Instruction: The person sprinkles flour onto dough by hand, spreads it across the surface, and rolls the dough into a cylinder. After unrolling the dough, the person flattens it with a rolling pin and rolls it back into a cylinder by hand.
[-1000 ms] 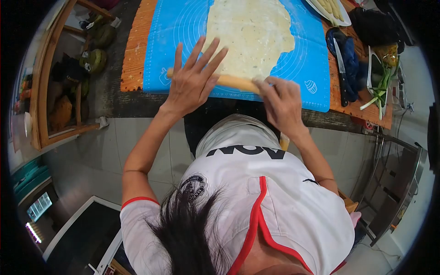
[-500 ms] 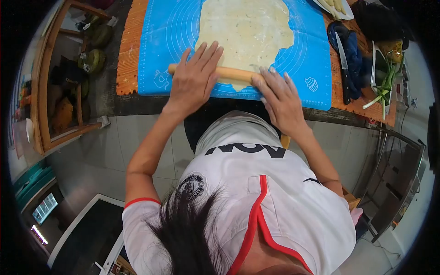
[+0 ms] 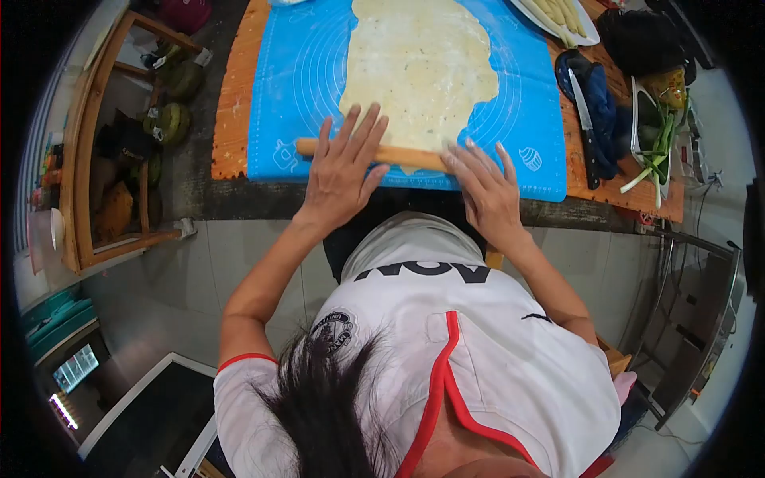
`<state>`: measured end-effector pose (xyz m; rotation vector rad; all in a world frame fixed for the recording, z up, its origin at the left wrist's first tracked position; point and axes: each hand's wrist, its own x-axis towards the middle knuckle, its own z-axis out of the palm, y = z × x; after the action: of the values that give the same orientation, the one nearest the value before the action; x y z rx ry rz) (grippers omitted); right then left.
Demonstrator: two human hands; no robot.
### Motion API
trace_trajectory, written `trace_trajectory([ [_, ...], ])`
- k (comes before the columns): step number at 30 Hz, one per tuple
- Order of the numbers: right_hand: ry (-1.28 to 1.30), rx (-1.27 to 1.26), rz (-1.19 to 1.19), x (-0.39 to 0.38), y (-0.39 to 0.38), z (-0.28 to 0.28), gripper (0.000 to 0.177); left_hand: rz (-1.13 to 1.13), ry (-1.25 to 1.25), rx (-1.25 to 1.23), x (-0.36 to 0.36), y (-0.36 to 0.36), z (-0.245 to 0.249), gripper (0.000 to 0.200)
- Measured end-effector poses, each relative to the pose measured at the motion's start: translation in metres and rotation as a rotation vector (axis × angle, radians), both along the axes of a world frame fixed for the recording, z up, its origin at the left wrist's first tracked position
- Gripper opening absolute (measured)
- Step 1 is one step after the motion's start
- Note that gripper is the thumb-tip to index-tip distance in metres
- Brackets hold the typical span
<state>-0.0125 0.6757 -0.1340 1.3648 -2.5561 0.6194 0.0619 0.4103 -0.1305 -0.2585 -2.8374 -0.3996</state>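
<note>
A wooden rolling pin [image 3: 410,158] lies across the near end of a wide, thin sheet of dough [image 3: 422,72]. The dough has small dark flecks and an uneven edge. Under it is a blue silicone mat [image 3: 522,103] with white printed circles. My left hand [image 3: 341,171] rests over the pin's left part, fingers stretched forward past it. On the pin's right end lies my right hand [image 3: 488,187], its fingers also extended and spread. Both palms press from above rather than wrapping round the pin. A small tip of dough shows below the pin.
Right of the mat are a knife [image 3: 582,103], dark blue cloth [image 3: 602,103], green onions [image 3: 660,155] and a black bag [image 3: 641,38]. A white plate [image 3: 591,33] of pale strips sits at the top right. A wooden rack [image 3: 72,183] stands at left.
Both hands and the rolling pin have moved toward my body, nearer the dough's close end. The camera view has also shifted slightly, bringing the table lower.
</note>
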Motion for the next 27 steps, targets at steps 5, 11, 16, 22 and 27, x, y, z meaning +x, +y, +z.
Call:
trace_trajectory([
  [5,-0.071,-0.210,0.072,0.004,0.003,-0.009,0.054,-0.080,-0.016,0.059,0.015,-0.007,0.005,0.055],
  [11,0.072,-0.284,-0.206,-0.048,0.019,0.027,0.052,0.156,0.317,0.245,-0.094,-0.067,0.069,0.028],
  [16,0.166,-0.124,-0.538,-0.092,0.061,0.015,0.053,0.238,0.162,0.211,-0.214,-0.120,-0.003,0.029],
  [22,0.190,-0.007,-0.703,-0.103,0.075,0.004,0.050,0.203,0.159,0.067,-0.256,-0.108,-0.014,0.028],
  [27,0.249,0.057,-0.742,-0.119,0.074,0.007,0.052,0.209,0.102,0.183,-0.265,-0.109,-0.010,0.025],
])
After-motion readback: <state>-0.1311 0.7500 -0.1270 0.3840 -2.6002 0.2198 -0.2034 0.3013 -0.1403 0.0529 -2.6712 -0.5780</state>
